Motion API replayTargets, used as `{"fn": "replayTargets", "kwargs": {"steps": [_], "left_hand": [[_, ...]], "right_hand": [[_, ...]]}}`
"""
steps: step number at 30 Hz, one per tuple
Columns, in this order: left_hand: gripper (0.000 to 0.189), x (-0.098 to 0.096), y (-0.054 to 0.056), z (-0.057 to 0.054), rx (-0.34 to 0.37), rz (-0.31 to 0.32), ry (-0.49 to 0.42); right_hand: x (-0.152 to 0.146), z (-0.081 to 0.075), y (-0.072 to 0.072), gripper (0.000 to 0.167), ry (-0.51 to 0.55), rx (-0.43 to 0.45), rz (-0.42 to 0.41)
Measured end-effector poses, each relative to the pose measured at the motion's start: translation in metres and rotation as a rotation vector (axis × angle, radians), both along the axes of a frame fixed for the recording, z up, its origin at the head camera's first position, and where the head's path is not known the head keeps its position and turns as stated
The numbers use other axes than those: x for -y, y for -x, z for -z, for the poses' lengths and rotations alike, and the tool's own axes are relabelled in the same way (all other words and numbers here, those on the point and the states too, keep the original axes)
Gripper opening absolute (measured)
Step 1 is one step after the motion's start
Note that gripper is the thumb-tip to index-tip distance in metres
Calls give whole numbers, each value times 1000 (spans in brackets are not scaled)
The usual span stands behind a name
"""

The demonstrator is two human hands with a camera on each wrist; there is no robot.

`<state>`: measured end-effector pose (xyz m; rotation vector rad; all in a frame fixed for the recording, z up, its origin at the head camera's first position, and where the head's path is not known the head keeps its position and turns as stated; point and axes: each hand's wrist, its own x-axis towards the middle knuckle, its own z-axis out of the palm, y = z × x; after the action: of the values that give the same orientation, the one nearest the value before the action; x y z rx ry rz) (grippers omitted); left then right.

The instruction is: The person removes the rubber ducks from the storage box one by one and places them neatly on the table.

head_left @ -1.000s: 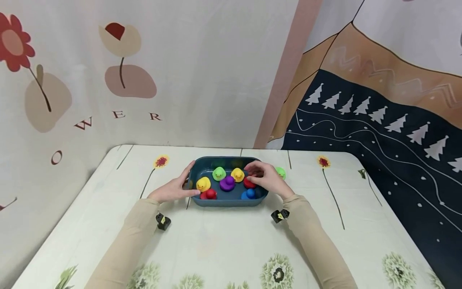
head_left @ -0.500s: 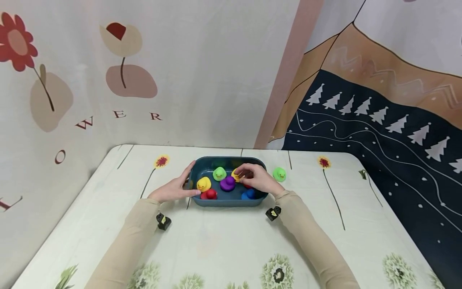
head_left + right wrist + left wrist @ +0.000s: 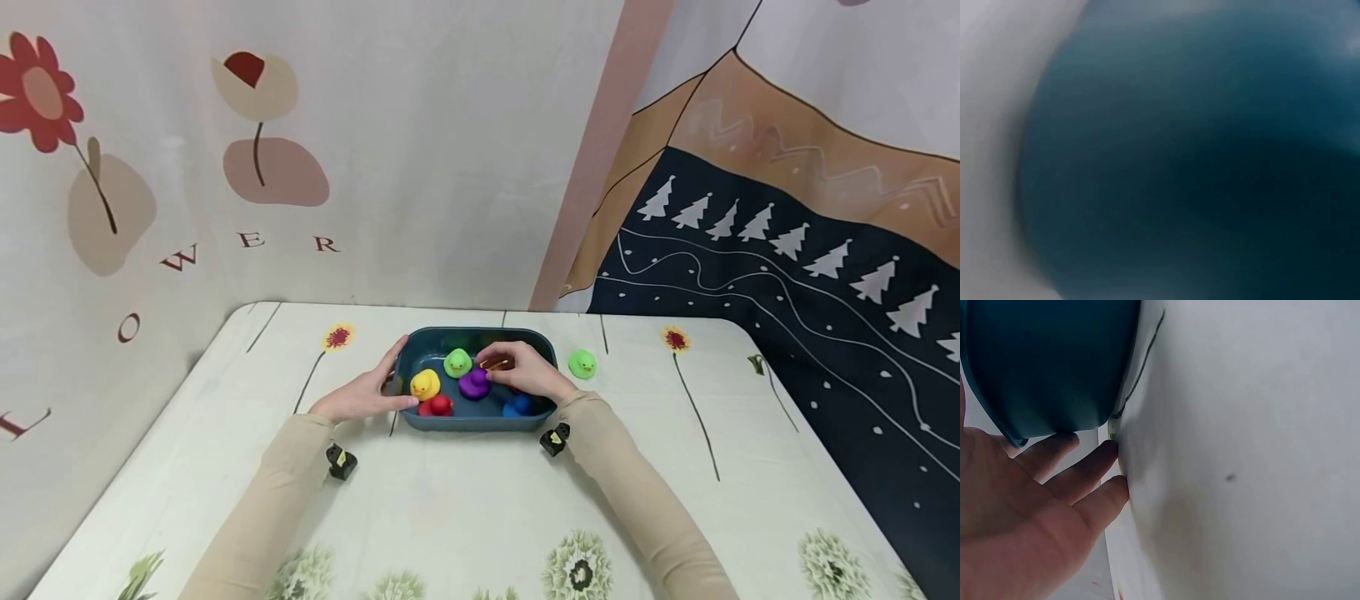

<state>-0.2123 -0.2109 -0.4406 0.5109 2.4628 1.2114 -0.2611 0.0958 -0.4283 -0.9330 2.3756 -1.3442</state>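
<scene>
A dark teal tub (image 3: 472,423) holds several small rubber ducks. My left hand (image 3: 363,396) rests at its left end, thumb at the front rim, fingers fairly straight along the outer wall. My right hand (image 3: 528,371) reaches inside with bent fingers and thumb over a yellow duck (image 3: 492,364), mostly hidden; I cannot tell whether they grip it. The thumb tip is right beside a purple duck (image 3: 472,383). Left of it sit a green duck (image 3: 457,363), another yellow duck (image 3: 424,384) and a red duck (image 3: 437,406). A blue duck (image 3: 517,406) lies under the right wrist.
Outside the tub, to its right, a green duck (image 3: 582,363) stands on the table (image 3: 450,500) with its flower-print cloth. Behind the table hang a pale printed cloth (image 3: 420,167) and a dark one with white trees (image 3: 750,275). The right wrist view shows only blurred teal wall.
My right hand has moved left inside the tub, from over a red duck to over the yellow one, uncovering the green duck outside. The left hand stays in place.
</scene>
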Motion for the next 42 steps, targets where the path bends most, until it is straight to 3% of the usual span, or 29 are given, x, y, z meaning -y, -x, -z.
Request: {"fn": "replayTargets", "kwargs": {"steps": [2,6,11,22,42], "left_hand": [[100,-3,-4,-7,0,1,-5],[100,-3,-5,-8,-6,-1,1],[102,0,0,0,-5,2,9],[101,-1,1,1,12,-10,4],[101,-1,-1,-1,3,-2,13]], "right_hand": [[1,-5,-4,26,-12,-2,-11],[1,-5,-4,29,-46,-16,-36],[0,4,-2,30,-76,-15,-65],[2,7,-3,30,-124,59,-116],[-2,-1,-10,28,-10,52,-118]]}}
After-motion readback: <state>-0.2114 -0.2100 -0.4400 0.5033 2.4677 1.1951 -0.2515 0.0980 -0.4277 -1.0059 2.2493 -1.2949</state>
